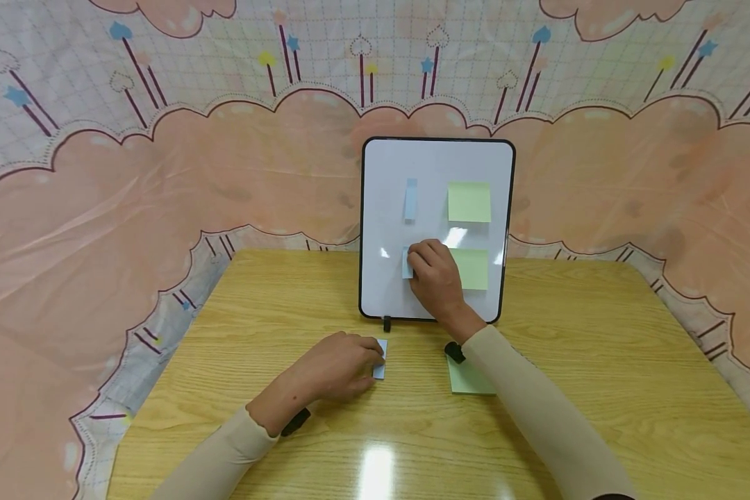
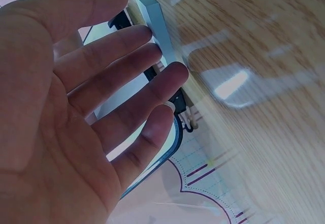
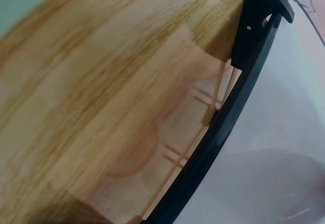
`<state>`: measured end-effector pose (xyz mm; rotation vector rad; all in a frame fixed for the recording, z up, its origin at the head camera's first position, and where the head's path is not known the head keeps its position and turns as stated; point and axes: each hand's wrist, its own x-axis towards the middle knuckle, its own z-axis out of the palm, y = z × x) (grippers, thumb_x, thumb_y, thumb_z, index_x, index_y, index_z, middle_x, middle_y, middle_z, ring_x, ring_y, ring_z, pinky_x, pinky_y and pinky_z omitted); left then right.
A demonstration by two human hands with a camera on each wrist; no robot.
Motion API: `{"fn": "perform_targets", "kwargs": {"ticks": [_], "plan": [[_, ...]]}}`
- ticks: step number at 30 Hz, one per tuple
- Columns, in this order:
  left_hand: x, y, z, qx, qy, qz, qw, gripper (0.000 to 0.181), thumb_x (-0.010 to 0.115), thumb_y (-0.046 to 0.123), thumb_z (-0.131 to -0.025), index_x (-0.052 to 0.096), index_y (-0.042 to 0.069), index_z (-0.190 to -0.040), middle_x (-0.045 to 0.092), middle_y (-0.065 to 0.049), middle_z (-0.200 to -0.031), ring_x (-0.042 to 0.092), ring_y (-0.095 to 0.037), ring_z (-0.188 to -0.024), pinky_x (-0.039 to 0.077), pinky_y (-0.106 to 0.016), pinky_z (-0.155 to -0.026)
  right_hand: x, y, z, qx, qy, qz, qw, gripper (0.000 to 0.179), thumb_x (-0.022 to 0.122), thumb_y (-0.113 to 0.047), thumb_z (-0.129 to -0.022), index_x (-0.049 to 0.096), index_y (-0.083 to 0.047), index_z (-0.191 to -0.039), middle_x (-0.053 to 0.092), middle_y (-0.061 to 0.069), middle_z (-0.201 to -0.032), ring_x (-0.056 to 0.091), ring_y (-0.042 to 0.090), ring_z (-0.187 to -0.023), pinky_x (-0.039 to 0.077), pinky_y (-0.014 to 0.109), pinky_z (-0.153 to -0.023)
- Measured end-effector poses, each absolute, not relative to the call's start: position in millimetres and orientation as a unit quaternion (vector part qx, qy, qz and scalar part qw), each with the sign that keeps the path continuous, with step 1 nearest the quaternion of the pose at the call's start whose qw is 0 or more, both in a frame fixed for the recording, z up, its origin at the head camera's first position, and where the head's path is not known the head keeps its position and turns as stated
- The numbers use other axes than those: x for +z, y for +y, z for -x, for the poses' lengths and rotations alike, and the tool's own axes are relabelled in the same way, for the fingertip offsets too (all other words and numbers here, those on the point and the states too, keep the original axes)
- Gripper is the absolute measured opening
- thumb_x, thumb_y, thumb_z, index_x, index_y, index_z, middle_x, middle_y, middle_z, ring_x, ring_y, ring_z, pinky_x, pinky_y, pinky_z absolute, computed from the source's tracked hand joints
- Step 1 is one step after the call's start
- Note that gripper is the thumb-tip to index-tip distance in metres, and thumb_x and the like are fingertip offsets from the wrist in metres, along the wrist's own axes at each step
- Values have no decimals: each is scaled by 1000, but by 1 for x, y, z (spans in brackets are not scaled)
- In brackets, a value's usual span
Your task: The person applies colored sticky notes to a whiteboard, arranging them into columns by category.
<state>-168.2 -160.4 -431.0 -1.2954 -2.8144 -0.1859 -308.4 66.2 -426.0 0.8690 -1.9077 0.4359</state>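
Observation:
A white board [image 1: 383,198] with a black frame stands upright on the table. Near its lower middle is my right hand [image 1: 436,274], its bent fingers at the right side of a narrow blue sticky note [image 1: 407,267]; the thumb is hidden. A second narrow blue note [image 1: 410,201] sticks higher up. Two green sticky notes [image 1: 469,202] are on the board's right side, the lower one partly behind my right hand. My left hand [image 1: 344,364] has loosely extended fingers touching a narrow blue pad of sticky notes [image 2: 155,23] on the table.
On the table [image 1: 275,292], a green sticky-note pad [image 1: 469,378] lies partly under my right forearm. Black feet [image 1: 387,324] support the board. A patterned peach curtain [image 1: 275,167] hangs behind and along the sides.

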Motion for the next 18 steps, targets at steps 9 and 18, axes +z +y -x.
{"fn": "perform_targets", "kwargs": {"ticks": [9,18], "plan": [[-429,-160,168,-56,-908,414,12,24,75,24,-96,81,16,-118,73,4,-123,71,-15,-108,58,-44,-92,-427,68,309,183,-777,-363,480,15,67,12,-89,68,-2,-82,71,13,-98,64,33,-96,55,46,-88],[-429,-159,170,-57,-909,412,8,25,76,27,-97,81,16,-118,73,4,-123,70,-14,-110,58,-44,-92,-425,72,304,178,-786,-371,462,10,69,9,-88,74,0,-91,72,13,-105,65,33,-101,55,45,-88]]}}
